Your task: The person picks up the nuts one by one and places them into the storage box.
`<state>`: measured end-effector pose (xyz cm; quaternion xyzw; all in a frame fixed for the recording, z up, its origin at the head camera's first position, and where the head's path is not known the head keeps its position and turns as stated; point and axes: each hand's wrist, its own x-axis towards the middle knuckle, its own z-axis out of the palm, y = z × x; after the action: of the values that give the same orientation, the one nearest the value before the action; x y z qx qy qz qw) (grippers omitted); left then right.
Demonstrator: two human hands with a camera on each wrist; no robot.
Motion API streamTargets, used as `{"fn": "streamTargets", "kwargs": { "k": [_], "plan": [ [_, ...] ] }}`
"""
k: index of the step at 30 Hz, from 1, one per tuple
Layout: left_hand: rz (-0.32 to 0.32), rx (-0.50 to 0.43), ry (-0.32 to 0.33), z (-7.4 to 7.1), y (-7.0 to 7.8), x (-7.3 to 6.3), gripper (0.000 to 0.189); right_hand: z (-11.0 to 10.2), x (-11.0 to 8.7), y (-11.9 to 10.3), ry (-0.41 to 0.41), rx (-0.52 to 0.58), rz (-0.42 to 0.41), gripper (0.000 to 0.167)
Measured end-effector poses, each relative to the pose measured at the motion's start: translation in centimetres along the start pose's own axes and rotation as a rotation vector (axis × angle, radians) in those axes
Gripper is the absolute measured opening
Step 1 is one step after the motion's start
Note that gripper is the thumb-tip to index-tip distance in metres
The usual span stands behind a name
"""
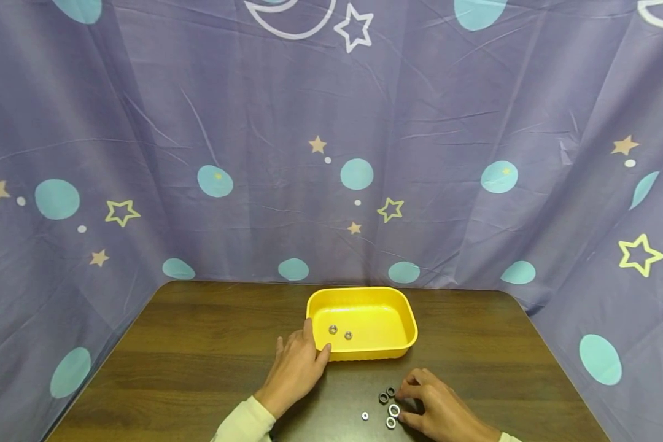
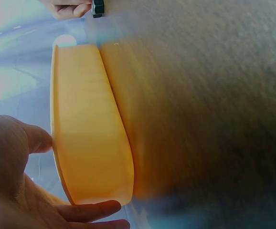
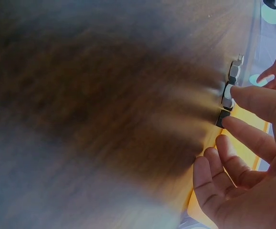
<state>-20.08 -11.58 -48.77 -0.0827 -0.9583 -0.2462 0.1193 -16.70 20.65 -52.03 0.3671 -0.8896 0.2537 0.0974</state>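
A yellow tray (image 1: 364,355) stands toward the back of the table with two silver nuts lying inside it. At its near left corner is my left hand (image 1: 295,368), thumb against the rim and fingers stretched along the side wall (image 2: 90,124). My right hand (image 1: 439,405) is low over the table beside a small group of nuts. Its index fingertip is right at a black nut (image 3: 222,118) and its thumb tip at a silver nut (image 3: 228,97). Another black nut (image 1: 383,398), another silver nut (image 1: 391,422) and a smaller silver one (image 1: 364,416) lie close by.
The dark wood-grain table (image 1: 210,356) reaches back to a purple curtain (image 1: 287,184) with moons and stars, which also hangs along both sides. The tray's far rim is close to the table's back edge. The nuts lie in front of the tray, toward the near edge.
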Motion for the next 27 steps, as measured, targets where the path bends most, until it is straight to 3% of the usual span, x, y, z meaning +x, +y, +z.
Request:
{"fn": "streamTargets", "kwargs": {
  "k": [20,27],
  "plan": [
    [-0.008,-0.008,0.004,0.06,0.10,-0.06,0.072,0.81,0.22,-0.23,0.015,-0.008,-0.070,0.025],
    [-0.010,-0.012,0.010,0.02,0.09,-0.06,0.071,0.59,0.29,-0.22,-0.022,0.009,-0.033,0.021]
  ]
}}
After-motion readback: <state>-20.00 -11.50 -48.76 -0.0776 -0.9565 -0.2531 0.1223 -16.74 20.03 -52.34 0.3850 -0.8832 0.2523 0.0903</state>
